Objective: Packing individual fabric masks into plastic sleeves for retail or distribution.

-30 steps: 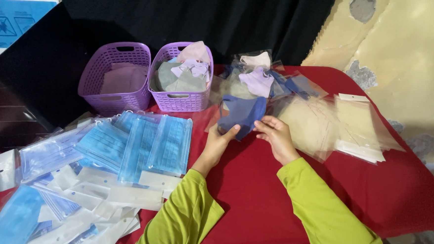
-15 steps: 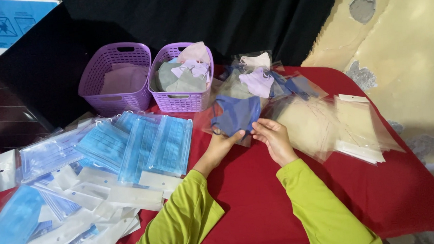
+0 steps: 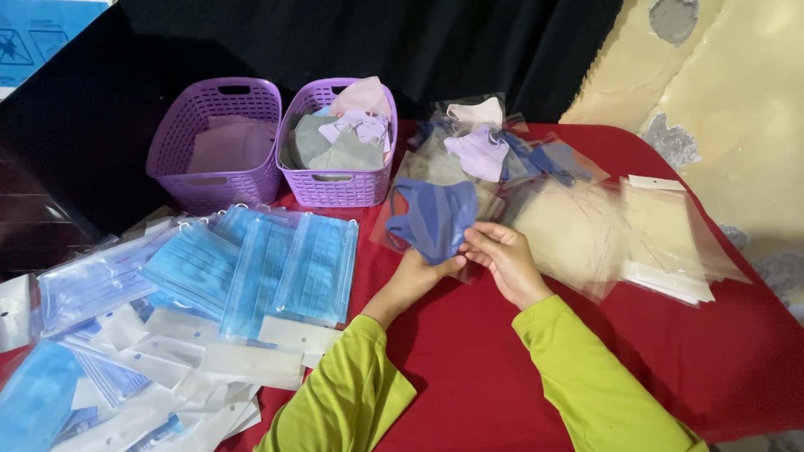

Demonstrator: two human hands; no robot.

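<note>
Two purple baskets [image 3: 274, 141] stand at the red counter [image 3: 483, 368]'s far edge; one dark blue mask [image 3: 434, 217] sits in both hands' grip, left hand [image 3: 420, 273] underneath, right hand [image 3: 506, 255] pinching its lower edge; bare cloth lies open before the sleeves; the mask hangs lower than half a second ago.
</note>
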